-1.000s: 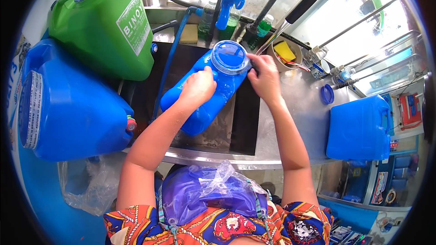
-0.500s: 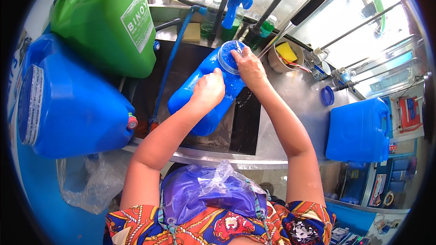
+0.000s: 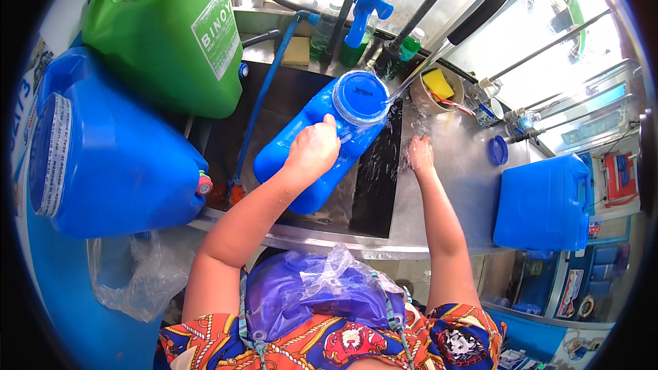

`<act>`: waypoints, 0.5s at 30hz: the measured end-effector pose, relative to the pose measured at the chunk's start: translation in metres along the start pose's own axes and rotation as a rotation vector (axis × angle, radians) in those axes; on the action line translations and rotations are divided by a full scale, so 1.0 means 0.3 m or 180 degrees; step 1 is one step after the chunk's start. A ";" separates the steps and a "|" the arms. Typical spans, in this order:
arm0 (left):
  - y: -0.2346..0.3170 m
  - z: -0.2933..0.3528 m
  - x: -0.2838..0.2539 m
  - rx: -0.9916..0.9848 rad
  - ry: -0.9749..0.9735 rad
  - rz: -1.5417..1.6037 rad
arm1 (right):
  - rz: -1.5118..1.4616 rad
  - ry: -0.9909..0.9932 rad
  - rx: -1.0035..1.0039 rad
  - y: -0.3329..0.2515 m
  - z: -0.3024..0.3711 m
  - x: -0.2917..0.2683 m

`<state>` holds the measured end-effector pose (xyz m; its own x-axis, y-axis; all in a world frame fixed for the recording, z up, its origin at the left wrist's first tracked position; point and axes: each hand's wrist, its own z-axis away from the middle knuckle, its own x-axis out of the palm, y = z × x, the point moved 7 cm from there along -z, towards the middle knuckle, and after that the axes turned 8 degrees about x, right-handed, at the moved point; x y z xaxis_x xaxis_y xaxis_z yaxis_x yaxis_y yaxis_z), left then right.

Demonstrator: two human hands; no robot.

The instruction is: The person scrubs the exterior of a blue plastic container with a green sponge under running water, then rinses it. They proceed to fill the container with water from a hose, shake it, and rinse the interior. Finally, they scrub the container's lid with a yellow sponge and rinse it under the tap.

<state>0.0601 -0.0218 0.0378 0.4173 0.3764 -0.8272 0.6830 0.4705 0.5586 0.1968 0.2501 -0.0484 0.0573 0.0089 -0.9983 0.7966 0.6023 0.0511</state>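
A blue plastic water jug (image 3: pixel 322 147) leans at a slant over the dark sink (image 3: pixel 373 199), its round blue lid (image 3: pixel 361 96) at the upper end. My left hand (image 3: pixel 313 147) is closed around the jug's handle, thumb uppermost. My right hand (image 3: pixel 421 153) is off the jug, above the metal counter beside the sink. Its fingers look slightly bent and apart, with nothing visible in them, though they are somewhat blurred. Water drops spray between that hand and the lid.
On the left stand a large blue container (image 3: pixel 123 151) and a green container (image 3: pixel 171 41). Behind the sink are a blue tap (image 3: pixel 370 10) and green-liquid bottles (image 3: pixel 411 44). A tub with a yellow sponge (image 3: pixel 437 85), a loose blue cap (image 3: pixel 498 151) and another blue jug (image 3: pixel 538 202) occupy the right counter.
My right hand has left the jug's lid and moved right and toward me, over the counter. The lid is now uncovered. My left hand keeps its hold on the handle.
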 end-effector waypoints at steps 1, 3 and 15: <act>-0.002 0.003 0.001 -0.0011 -0.0030 0.0002 | 0.0423 -0.0258 0.0051 0.004 0.002 0.014; 0.007 0.012 0.007 0.0013 -0.0103 -0.0013 | -0.0371 0.0062 -0.0337 -0.055 -0.029 -0.076; 0.005 0.044 -0.005 -0.0057 -0.0115 -0.0062 | -0.1116 0.0442 -0.1262 -0.448 -0.159 -0.438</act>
<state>0.0683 -0.0322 0.0389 0.4256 0.3382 -0.8393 0.6804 0.4919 0.5432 0.0533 0.2060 0.0747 -0.2723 -0.1574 -0.9492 0.4642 0.8426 -0.2729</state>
